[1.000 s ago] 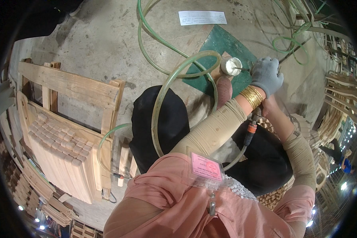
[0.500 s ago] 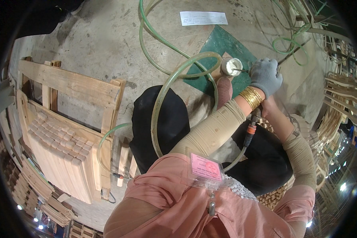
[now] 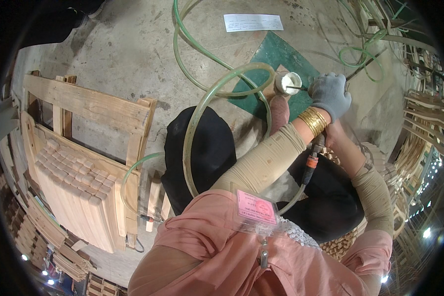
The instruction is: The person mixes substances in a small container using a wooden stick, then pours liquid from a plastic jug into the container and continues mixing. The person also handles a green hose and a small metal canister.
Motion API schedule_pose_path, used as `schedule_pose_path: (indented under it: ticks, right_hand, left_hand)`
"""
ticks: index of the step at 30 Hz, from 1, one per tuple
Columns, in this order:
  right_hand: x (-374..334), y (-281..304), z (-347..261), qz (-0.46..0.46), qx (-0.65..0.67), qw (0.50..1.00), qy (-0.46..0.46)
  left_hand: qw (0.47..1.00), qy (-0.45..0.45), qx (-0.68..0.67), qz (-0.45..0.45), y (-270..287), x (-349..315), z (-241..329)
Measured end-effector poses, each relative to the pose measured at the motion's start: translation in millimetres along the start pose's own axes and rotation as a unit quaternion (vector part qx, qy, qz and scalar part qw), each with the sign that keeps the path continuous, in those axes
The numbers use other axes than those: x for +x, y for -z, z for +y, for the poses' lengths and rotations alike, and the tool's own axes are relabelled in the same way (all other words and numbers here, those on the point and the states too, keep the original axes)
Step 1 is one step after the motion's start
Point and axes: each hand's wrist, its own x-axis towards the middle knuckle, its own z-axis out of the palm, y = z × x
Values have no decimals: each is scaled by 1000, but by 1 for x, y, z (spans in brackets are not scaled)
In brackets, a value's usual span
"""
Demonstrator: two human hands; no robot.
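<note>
My left hand point(image 3: 330, 96), in a grey glove with gold bangles at the wrist, is closed, and a thin dark rod point(image 3: 302, 89) sticks out of it. The rod's end reaches into a small white cup point(image 3: 291, 81) with white matter inside. Below that wrist my bare right hand point(image 3: 335, 135) is closed at the metal end of an air tool point(image 3: 318, 144); most of its fingers are hidden. An orange and black hose coupling point(image 3: 311, 165) hangs from the tool. Whether rod and tool are one piece is hidden by the glove.
A green mat point(image 3: 301, 59) lies under the cup, beside my bare foot point(image 3: 279, 113). A clear green hose point(image 3: 187, 143) loops over my left knee. To the left, wooden bars point(image 3: 74, 197) are stacked by a wooden frame point(image 3: 89, 103). A paper sheet point(image 3: 253, 22) lies beyond.
The hose loop over my left knee has shifted slightly left. The rod's end has moved a little within the cup, while both hands stay almost in place.
</note>
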Motion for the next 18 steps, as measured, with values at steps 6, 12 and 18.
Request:
schedule_pose_path:
  ticks: [6, 12, 18]
  right_hand:
    - [-4, -9, -3, 12, 6, 1000, -9]
    - [-5, -6, -3, 27, -1, 1000, -8]
    - [-6, -9, -4, 9, 3, 1000, -5]
  left_hand:
    - [1000, -2, 4, 10, 0, 1, -2]
    - [1000, -2, 15, 1, -1, 0, 1]
    - [1000, 0, 22, 9, -1, 1, 0]
